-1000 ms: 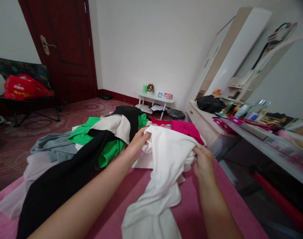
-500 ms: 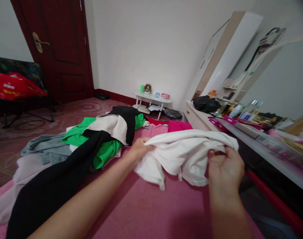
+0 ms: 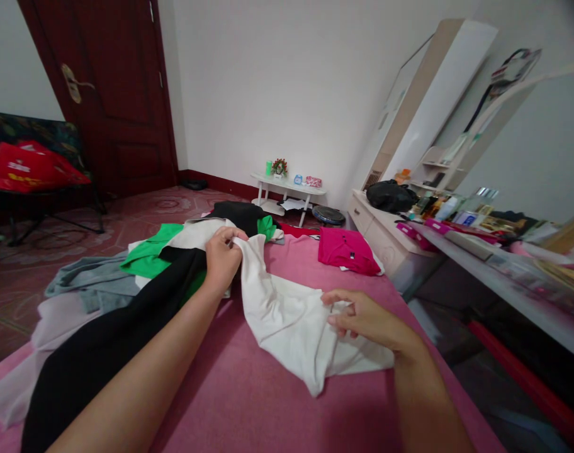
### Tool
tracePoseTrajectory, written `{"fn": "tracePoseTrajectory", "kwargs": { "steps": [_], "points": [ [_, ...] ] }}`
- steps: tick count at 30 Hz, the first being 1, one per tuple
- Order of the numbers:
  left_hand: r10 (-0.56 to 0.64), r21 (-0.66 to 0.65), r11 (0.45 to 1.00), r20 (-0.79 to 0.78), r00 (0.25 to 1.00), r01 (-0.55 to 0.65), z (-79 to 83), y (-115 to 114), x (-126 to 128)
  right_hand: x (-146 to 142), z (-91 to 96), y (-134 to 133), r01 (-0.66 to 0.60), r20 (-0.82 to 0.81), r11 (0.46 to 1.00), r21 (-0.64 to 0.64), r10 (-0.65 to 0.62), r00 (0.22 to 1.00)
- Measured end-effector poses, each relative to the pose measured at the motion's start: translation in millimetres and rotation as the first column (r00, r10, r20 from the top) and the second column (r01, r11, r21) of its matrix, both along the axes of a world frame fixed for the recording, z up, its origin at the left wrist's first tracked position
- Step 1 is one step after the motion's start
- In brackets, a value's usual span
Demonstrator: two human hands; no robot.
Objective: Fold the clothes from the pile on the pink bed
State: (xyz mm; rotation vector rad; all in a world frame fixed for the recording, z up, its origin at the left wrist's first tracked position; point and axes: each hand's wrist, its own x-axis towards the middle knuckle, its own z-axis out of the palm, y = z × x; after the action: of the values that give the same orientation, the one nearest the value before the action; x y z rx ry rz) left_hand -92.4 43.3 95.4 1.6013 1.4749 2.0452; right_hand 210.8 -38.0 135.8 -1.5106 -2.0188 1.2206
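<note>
A white garment [image 3: 287, 314] lies crumpled on the pink bed cover [image 3: 240, 402], one end pulled up. My left hand [image 3: 222, 255] pinches that raised end at the far left, in front of the clothes pile. Over the right part of the white cloth is my right hand [image 3: 357, 316], fingers curved and apart, fingertips at the fabric without closing on it. To the left spreads a heap of clothes: a long black garment [image 3: 112, 352], a green one [image 3: 150, 251], a grey one [image 3: 98, 277] and a pale pink one [image 3: 63, 321].
A folded magenta garment [image 3: 346, 251] lies at the bed's far right. Beyond stand a low white table [image 3: 287, 182] and a dressing table [image 3: 384, 236] with bottles and a black bag [image 3: 391, 196]. A chair at left holds a red bag [image 3: 29, 167].
The white garment has come down from both hands onto the bed. My left hand moved left and up with one end; my right hand moved left and loosened its grip.
</note>
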Motion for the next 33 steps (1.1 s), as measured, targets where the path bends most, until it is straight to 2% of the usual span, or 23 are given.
{"fn": "tracePoseTrajectory", "kwargs": {
  "steps": [2,3,6,8,11,13,15,17,19,21,22,23,24,25,26,27,28,29,30,31,32,33],
  "points": [
    [-0.012,-0.005,1.0,0.045,0.999,0.012,0.0,1.7,-1.8,-7.4,-15.8,7.4,-0.038,0.122,0.998,0.046,0.032,0.992],
    [-0.013,0.002,1.0,0.059,0.998,0.013,1.5,1.4,-2.9,-10.7,-23.9,10.6,-0.045,0.169,0.992,0.12,0.024,0.985],
    [0.001,0.067,0.998,0.041,0.999,-0.004,11.9,-4.3,-3.4,-19.6,-44.6,17.9,0.022,0.287,0.938,0.346,-0.128,0.949],
    [-0.002,0.086,0.996,-0.001,1.0,0.002,20.8,-10.3,0.5,-23.9,-52.6,21.0,0.052,0.39,0.934,0.353,-0.198,0.899],
    [-0.116,-0.001,0.993,-0.109,0.987,0.117,28.5,-17.7,11.9,-23.6,-50.9,23.8,0.042,0.463,0.948,0.316,-0.193,0.865],
    [-0.236,-0.1,0.971,-0.26,0.937,0.217,26.6,-19.9,20.3,-18.3,-39.7,23.6,0.075,0.352,0.914,0.399,-0.228,0.908],
    [-0.333,-0.206,0.942,-0.449,0.829,0.266,18.8,-20.4,26.9,-10.9,-22.3,20.5,0.188,0.119,0.812,0.553,-0.3,0.947],
    [-0.4,-0.327,0.912,-0.585,0.705,0.246,7.5,-20.3,30.7,-4.3,-2.9,14.1,0.362,-0.135,0.652,0.667,-0.372,0.918],
    [-0.481,-0.461,0.863,-0.626,0.614,0.206,-3.6,-19.9,31.8,-0.7,14.5,5.8,0.524,-0.347,0.471,0.709,-0.413,0.842],
    [-0.604,-0.614,0.765,-0.58,0.546,0.194,-10.9,-19.3,30.7,-0.1,27.7,-2.3,0.646,-0.518,0.297,0.703,-0.41,0.751],
    [-0.674,-0.685,0.698,-0.534,0.51,0.206,-12.3,-18.9,29.4,-0.2,32.8,-5.8,0.693,-0.586,0.235,0.682,-0.392,0.71],
    [-0.749,-0.753,0.617,-0.474,0.463,0.228,-11.9,-18.5,27.5,0.2,37.1,-9.2,0.729,-0.638,0.2,0.654,-0.372,0.674],
    [-0.821,-0.81,0.525,-0.403,0.405,0.26,-9.7,-18.5,24.9,1.4,40.9,-12.6,0.757,-0.673,0.202,0.622,-0.356,0.648],
    [-0.88,-0.852,0.431,-0.325,0.346,0.298,-5.7,-18.9,21.6,3.7,44.4,-16.6,0.772,-0.691,0.25,0.584,-0.345,0.635],
    [-0.924,-0.875,0.343,-0.247,0.293,0.342,-0.1,-20.2,17.3,7.2,47.7,-21.5,0.763,-0.687,0.356,0.54,-0.337,0.644],
    [-0.953,-0.883,0.259,-0.17,0.25,0.39,7.2,-22.6,12.2,11.8,50.9,-27.6,0.709,-0.655,0.509,0.488,-0.322,0.683],
    [-0.97,-0.877,0.184,-0.089,0.226,0.444,15.7,-26.3,6.2,17.0,53.9,-34.9,0.595,-0.595,0.684,0.422,-0.287,0.751],
    [-0.975,-0.854,0.123,-0.01,0.22,0.505,25.2,-31.3,-0.5,22.4,56.6,-43.1,0.422,-0.511,0.841,0.339,-0.212,0.833],
    [-0.972,-0.815,0.077,0.066,0.224,0.575,35.2,-37.3,-7.5,27.5,58.8,-51.6,0.215,-0.418,0.945,0.245,-0.097,0.903],
    [-0.964,-0.763,0.038,0.141,0.224,0.645,45.1,-43.9,-14.3,31.7,60.5,-59.6,0.029,-0.343,0.987,0.158,0.027,0.939],
    [-0.954,-0.7,0.01,0.207,0.216,0.714,54.5,-50.4,-20.4,34.7,61.4,-66.1,-0.102,-0.298,0.99,0.098,0.127,0.946],
    [-0.944,-0.633,0.002,0.254,0.211,0.774,62.5,-55.8,-25.2,36.4,61.6,-70.0,-0.172,-0.287,0.983,0.07,0.185,0.94]
  ]
}}
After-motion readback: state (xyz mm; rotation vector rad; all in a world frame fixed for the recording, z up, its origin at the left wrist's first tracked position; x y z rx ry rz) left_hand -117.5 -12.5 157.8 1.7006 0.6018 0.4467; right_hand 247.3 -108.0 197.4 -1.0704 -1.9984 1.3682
